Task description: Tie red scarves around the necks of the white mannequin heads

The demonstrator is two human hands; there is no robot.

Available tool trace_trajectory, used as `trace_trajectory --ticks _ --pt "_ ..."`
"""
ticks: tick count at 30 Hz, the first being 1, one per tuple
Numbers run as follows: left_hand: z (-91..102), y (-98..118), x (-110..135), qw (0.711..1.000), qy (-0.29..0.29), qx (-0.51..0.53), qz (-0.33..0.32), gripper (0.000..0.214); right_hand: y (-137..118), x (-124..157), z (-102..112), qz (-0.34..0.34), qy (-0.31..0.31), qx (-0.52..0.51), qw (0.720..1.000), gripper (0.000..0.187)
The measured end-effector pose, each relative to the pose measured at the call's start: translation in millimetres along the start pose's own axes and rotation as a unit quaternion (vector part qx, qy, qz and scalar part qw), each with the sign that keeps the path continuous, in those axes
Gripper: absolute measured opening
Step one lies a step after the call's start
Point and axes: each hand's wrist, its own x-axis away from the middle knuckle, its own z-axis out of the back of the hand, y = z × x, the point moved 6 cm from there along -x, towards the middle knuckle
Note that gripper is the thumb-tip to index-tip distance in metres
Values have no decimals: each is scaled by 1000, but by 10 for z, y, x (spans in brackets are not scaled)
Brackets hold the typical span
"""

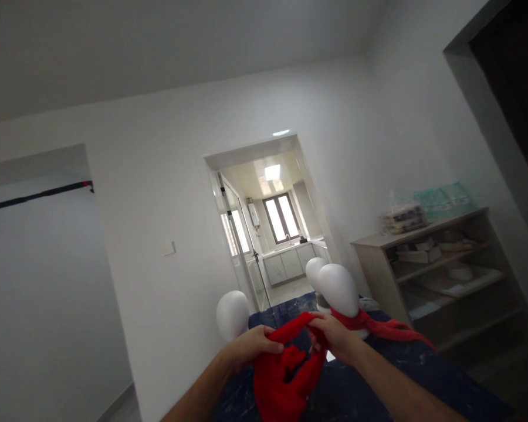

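Observation:
A bright red cloth (276, 387) hangs in folds between my two hands, its upper edge stretched into a loop with an opening in the middle. I cannot make out whether it is a scarf or a hat. My left hand (253, 346) pinches the loop's left side between thumb and fingers. On the other side, my right hand (330, 335) grips the upper right edge. Just beyond my right hand stands a white mannequin head (339, 288) with a red scarf (389, 329) around its neck, one long end trailing right. Another white mannequin head (232, 315) is behind my left hand.
A third mannequin head (314, 271) stands farther back, partly hidden. The heads are on a table with a dark blue marbled cover (281, 310). At right is a wooden shelf unit (374, 258) holding boxes and packages. A doorway ahead opens onto a kitchen with cabinets (286, 262).

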Motion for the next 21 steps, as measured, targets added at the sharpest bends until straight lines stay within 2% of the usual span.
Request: trace_trajectory --ticks 4,7,11,13,16,18,19,21 --pt "-8 86 -4 991 -8 105 -87 34 -25 36 14 -37 -26 16 999 25" --pt "-121 188 -3 981 -35 159 -105 33 -43 138 -37 -57 -73 43 995 34" --pt "-377 387 -19 977 -73 164 -111 25 -24 283 -369 -18 -177 -15 984 53" --pt "-522 501 -37 976 -80 161 -123 25 69 298 -556 0 -191 -54 980 58" --pt "-655 624 -68 973 -76 166 -143 31 261 267 -684 -16 -179 -74 981 49" --pt "-597 620 -77 970 -60 167 -167 34 323 269 -600 -43 -181 -69 980 36" --pt "-514 569 -74 970 -51 162 -175 36 319 283 -485 -56 -176 -64 981 31" --pt "-246 330 -55 979 -26 115 -165 41 230 348 -106 -67 -137 -48 987 30"
